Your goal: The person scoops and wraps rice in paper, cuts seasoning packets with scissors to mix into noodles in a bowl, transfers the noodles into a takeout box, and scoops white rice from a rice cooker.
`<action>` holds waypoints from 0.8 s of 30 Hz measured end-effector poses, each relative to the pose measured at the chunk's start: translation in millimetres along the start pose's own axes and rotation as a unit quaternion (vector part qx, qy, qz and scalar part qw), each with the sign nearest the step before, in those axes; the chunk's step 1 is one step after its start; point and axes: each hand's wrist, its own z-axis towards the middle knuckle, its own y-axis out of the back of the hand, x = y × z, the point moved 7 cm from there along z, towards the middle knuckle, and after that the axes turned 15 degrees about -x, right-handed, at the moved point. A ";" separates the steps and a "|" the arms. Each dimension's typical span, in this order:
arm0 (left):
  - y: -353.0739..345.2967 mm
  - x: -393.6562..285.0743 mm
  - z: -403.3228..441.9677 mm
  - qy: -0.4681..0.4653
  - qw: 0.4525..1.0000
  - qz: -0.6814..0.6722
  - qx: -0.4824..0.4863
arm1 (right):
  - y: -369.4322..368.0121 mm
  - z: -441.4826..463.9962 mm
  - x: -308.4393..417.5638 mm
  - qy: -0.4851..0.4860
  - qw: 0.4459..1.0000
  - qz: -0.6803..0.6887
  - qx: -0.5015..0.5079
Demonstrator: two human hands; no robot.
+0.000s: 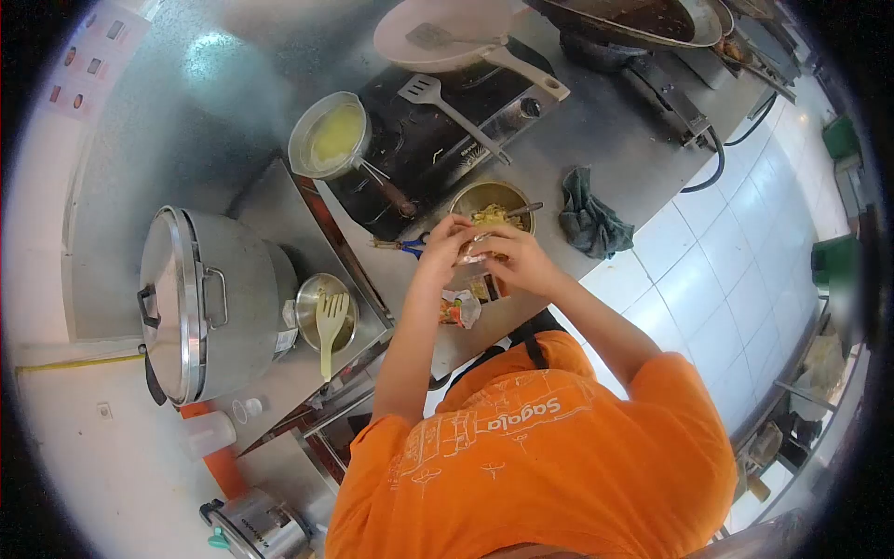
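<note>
My left hand [444,250] and my right hand [518,258] meet just in front of a metal bowl [456,200] of chopped yellowish food. Between them is a small whitish, crinkled item [477,248], with the fingers of both hands curled round it. A spoon or knife handle [526,210] sticks out over the bowl's right rim. Beside my left hand lie blue-handled scissors [410,246]. Below the hands sits an opened packet [458,308] with red and green print. What the whitish item is cannot be made out.
A stove [410,130] holds a small pan [296,149] of yellow liquid and a slotted turner [456,114]. A white frying pan [400,37] is behind. A dark cloth [591,219] lies right, a large pot [233,298] left, near a bowl with a pale spatula [330,326].
</note>
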 end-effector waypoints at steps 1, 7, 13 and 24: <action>-3.4 -2.1 -4.8 0.025 0.999 -0.021 0.010 | -4.6 -2.2 -10.3 -0.040 0.999 0.009 0.012; -5.8 -22.3 -11.2 -0.201 0.979 -0.023 -0.010 | -6.1 -7.2 -80.5 -0.304 0.952 0.012 -0.044; -1.2 -18.7 1.7 -0.328 0.931 0.142 -0.078 | -14.3 -4.7 -70.6 -0.293 0.953 0.013 0.077; -24.7 -35.2 -32.5 -0.499 0.836 0.186 -0.136 | -32.9 -31.9 -115.7 -0.429 0.903 0.024 0.005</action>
